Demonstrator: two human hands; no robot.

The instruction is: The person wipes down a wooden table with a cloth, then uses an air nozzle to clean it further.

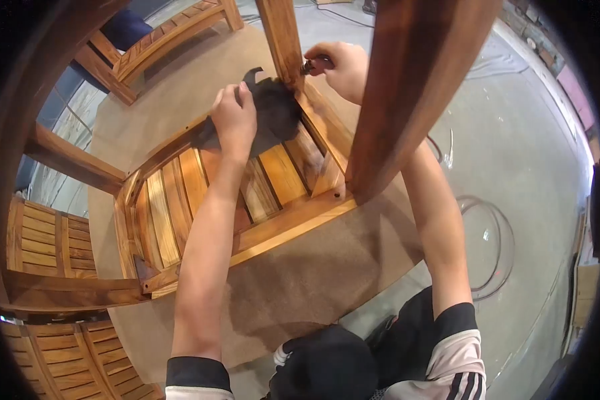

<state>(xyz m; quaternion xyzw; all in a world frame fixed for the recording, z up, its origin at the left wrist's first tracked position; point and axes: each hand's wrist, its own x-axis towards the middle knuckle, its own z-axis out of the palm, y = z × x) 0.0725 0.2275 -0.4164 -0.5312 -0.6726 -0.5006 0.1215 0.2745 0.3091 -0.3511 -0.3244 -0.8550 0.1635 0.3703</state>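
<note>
An upturned slatted wooden chair or bench frame lies on a brown board, its legs pointing up. My left hand is closed, fingers curled at the edge of a dark grey cloth spread over the slats. The cloth bunches near the base of the far leg. At that same leg my right hand is closed, with a small dark object at its fingertips; its kind is too small to tell. The near leg rises in front of my right forearm and hides part of it.
The brown board supports the frame. Another slatted wooden piece stands at the back left. More slatted panels are at the lower left. A hose or cable lies coiled on the grey floor at right.
</note>
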